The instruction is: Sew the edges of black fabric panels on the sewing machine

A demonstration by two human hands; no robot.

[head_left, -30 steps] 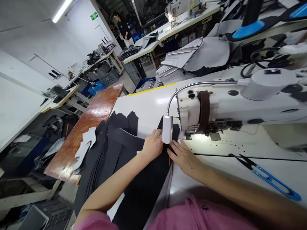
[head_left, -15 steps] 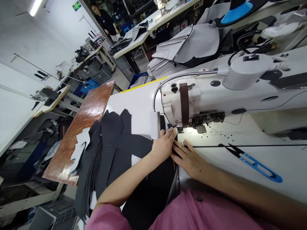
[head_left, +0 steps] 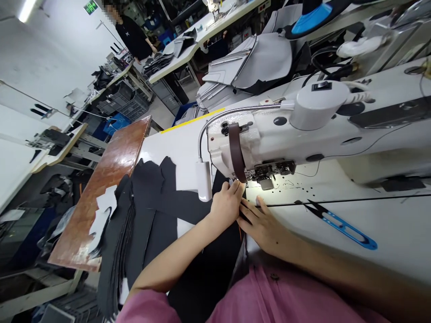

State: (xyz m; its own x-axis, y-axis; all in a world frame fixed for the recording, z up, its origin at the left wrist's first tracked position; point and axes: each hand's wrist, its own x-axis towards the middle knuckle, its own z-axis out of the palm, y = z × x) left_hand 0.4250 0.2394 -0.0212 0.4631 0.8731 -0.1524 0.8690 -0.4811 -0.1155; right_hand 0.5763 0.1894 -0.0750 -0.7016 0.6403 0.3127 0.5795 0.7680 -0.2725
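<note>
Two hands, left [head_left: 226,205] and right [head_left: 264,229], touch black fabric [head_left: 215,251] beside the presser foot [head_left: 266,184].

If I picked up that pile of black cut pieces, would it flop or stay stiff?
The pile of black cut pieces would probably flop, since it seems to droop over the brown board. Its layers might slide apart, because their edges sit fanned out. It may feel fairly heavy, as the stack looks thick.
</note>
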